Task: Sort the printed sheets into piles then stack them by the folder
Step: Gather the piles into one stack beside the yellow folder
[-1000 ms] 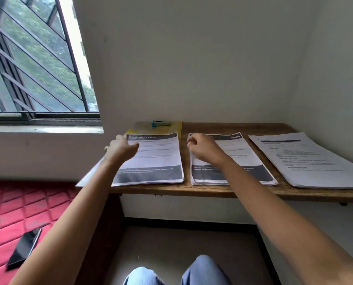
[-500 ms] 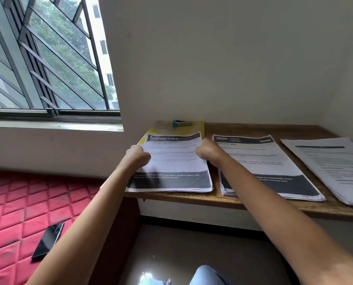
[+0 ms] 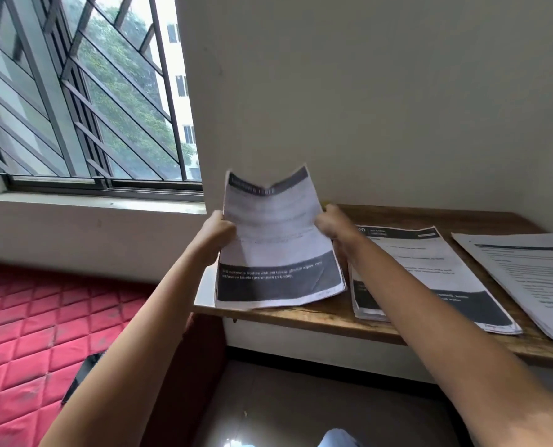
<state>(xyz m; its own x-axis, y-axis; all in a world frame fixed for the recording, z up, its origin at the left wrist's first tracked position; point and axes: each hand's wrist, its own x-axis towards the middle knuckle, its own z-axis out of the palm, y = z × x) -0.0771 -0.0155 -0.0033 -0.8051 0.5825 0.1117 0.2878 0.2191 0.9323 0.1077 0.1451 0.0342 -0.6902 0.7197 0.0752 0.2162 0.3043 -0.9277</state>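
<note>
Observed from beside the desk (image 3: 333,312), a wooden top fixed along the pale wall.

Left hand (image 3: 217,232): fingers curled round the left edge of the held stack (image 3: 275,240), closed tight on the paper. Right hand (image 3: 331,222): likewise curled round the stack's right edge, at about the same height. Both forearms were stretched forward.

Held stack: several printed sheets, with a dark band across the top and a broader dark band with white lettering across the bottom. The upper part stood raised and tilted toward the person, the top edge dipping in a shallow V between the hands. The lower edge sat at the desk's front left corner; contact with the wood looked likely but could not be confirmed. The print was blurred and unreadable. A single white sheet (image 3: 204,285) showed beneath it, sticking out past the desk's left end.

Middle pile (image 3: 429,269): flat on the desk just to the right of the held stack, same dark-banded layout, partly crossed by the right forearm.

Right pile (image 3: 526,275): flat at the desk's far right, plain text pages, close beside the middle pile but apart from it.

Surroundings: barred window (image 3: 91,91) at upper left; red quilted mattress (image 3: 27,317) below it, with a dark phone (image 3: 81,375) lying on it.
</note>
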